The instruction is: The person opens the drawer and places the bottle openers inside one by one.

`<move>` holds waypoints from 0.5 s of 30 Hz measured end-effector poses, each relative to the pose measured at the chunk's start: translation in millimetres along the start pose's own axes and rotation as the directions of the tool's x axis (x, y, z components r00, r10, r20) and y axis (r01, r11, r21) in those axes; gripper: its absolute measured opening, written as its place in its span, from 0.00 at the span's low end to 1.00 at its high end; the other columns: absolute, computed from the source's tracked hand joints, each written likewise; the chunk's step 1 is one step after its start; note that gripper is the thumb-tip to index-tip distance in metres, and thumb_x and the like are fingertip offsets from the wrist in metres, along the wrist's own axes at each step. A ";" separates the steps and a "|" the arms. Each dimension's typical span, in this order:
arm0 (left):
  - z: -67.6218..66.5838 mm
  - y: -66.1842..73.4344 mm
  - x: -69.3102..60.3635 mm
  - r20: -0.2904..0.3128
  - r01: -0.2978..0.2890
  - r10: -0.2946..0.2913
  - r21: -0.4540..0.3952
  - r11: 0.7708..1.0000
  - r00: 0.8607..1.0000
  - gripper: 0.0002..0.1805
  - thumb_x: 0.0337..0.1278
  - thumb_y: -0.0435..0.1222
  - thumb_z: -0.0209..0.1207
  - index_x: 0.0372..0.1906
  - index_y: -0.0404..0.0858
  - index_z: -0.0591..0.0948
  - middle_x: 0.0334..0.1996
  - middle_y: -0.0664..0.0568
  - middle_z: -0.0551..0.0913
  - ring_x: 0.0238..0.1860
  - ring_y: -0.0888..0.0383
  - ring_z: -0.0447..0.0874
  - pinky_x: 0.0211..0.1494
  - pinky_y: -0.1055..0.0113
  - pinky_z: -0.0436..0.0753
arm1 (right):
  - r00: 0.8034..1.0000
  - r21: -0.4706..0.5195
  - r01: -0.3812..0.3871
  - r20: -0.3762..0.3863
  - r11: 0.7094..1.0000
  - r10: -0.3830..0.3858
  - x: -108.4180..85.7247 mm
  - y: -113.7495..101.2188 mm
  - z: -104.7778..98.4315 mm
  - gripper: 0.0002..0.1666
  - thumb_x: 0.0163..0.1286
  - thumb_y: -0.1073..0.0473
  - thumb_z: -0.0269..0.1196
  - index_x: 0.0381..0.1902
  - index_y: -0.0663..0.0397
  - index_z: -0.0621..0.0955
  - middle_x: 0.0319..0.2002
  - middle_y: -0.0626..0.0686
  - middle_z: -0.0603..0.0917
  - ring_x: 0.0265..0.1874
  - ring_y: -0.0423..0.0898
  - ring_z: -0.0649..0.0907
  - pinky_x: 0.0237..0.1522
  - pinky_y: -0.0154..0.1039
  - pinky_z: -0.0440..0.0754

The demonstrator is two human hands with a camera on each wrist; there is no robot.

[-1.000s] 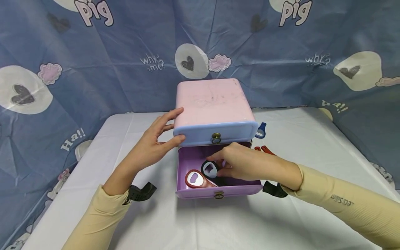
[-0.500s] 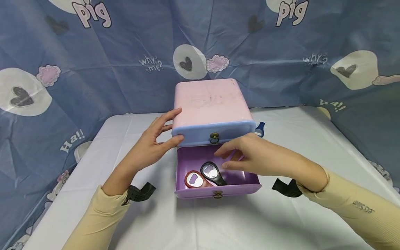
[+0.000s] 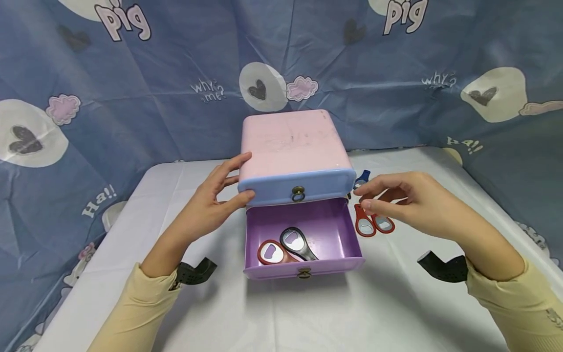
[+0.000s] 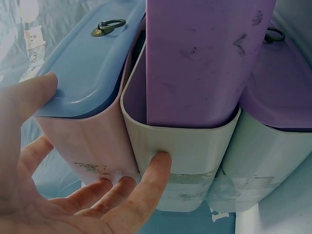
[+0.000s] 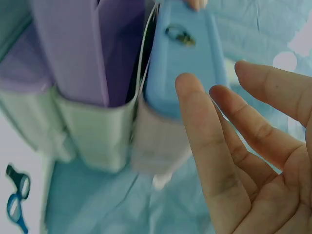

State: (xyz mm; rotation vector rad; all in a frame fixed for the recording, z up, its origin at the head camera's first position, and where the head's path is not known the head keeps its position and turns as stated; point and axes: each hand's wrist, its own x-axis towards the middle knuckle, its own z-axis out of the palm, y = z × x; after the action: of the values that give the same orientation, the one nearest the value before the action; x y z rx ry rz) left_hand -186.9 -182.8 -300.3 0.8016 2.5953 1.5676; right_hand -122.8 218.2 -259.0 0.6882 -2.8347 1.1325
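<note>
My left hand [image 3: 208, 208] rests against the left side of a small drawer cabinet [image 3: 292, 142], with its thumb on the shut blue top drawer [image 3: 325, 186]. Below that, a purple drawer [image 3: 264, 271] is pulled out. Inside it lie a red bottle opener [image 3: 288, 258] and a black bottle opener [image 3: 310, 253], side by side. My right hand [image 3: 422, 205] hovers right of the cabinet with nothing in it, fingers loosely bent. Under its fingertips, two red bottle openers [image 3: 383, 224] lie on the table. A blue bottle opener [image 3: 363, 178] sits farther back, partly hidden.
The left wrist view shows another purple drawer [image 4: 282, 97], pushed in beneath the pulled-out one. A black bottle opener [image 5: 21, 182] lies by the blue one in the right wrist view. A white cloth covers the table [image 3: 281, 318]; a printed blue curtain [image 3: 176, 63] hangs behind.
My right hand has let go of the black bottle opener in the drawer, then moved up and right, out over the red bottle openers. My left hand stays on the cabinet.
</note>
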 end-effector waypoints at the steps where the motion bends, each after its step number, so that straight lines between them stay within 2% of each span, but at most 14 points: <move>1: -0.1 0.1 0.2 0.001 -0.002 0.002 -0.001 1.000 1.000 0.39 0.75 0.41 0.67 0.82 0.69 0.64 0.85 0.64 0.56 0.81 0.44 0.67 0.62 0.45 0.90 | 1.000 0.012 -0.013 -0.011 1.000 0.013 -1.7 6.7 -1.7 0.12 0.76 0.57 0.71 0.53 0.38 0.90 0.44 0.44 0.93 0.40 0.37 0.92 0.41 0.34 0.90; 4: -0.2 0.3 0.6 0.003 -0.004 0.004 0.005 1.000 1.000 0.39 0.75 0.41 0.66 0.82 0.70 0.64 0.85 0.63 0.56 0.81 0.43 0.67 0.62 0.45 0.89 | 0.998 0.051 -0.062 -0.012 0.997 0.062 -4.5 30.2 -5.3 0.13 0.75 0.58 0.71 0.56 0.43 0.90 0.46 0.49 0.93 0.37 0.38 0.92 0.42 0.35 0.90; 7: -0.2 0.1 0.3 0.002 0.000 0.000 0.008 1.000 1.000 0.39 0.75 0.41 0.66 0.82 0.70 0.64 0.85 0.63 0.56 0.81 0.43 0.67 0.63 0.44 0.89 | 0.991 0.091 -0.136 0.023 0.987 0.134 -3.8 56.9 -5.1 0.16 0.76 0.58 0.70 0.59 0.50 0.88 0.50 0.55 0.92 0.35 0.40 0.92 0.43 0.38 0.92; 12: -0.1 0.1 -0.1 0.000 -0.003 0.003 0.009 1.000 1.000 0.39 0.76 0.41 0.66 0.82 0.69 0.64 0.85 0.64 0.56 0.81 0.43 0.66 0.62 0.44 0.89 | 0.967 0.065 -0.247 0.084 0.967 0.241 3.1 100.5 0.9 0.23 0.77 0.55 0.69 0.64 0.59 0.84 0.53 0.57 0.90 0.40 0.41 0.91 0.44 0.37 0.92; 15: -0.3 0.4 -0.2 -0.003 -0.004 0.004 0.017 1.000 1.000 0.39 0.76 0.41 0.66 0.82 0.69 0.64 0.85 0.64 0.56 0.81 0.43 0.66 0.63 0.42 0.89 | 0.957 0.010 -0.276 0.102 0.961 0.273 7.5 120.8 4.9 0.26 0.76 0.54 0.70 0.65 0.64 0.83 0.51 0.58 0.91 0.41 0.44 0.91 0.42 0.37 0.92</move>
State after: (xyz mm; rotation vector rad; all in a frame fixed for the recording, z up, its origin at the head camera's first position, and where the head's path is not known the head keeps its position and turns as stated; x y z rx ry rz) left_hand -186.7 -183.0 -299.9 0.8070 2.6145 1.5501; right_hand -177.5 289.4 -340.2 0.3671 -3.0806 1.1981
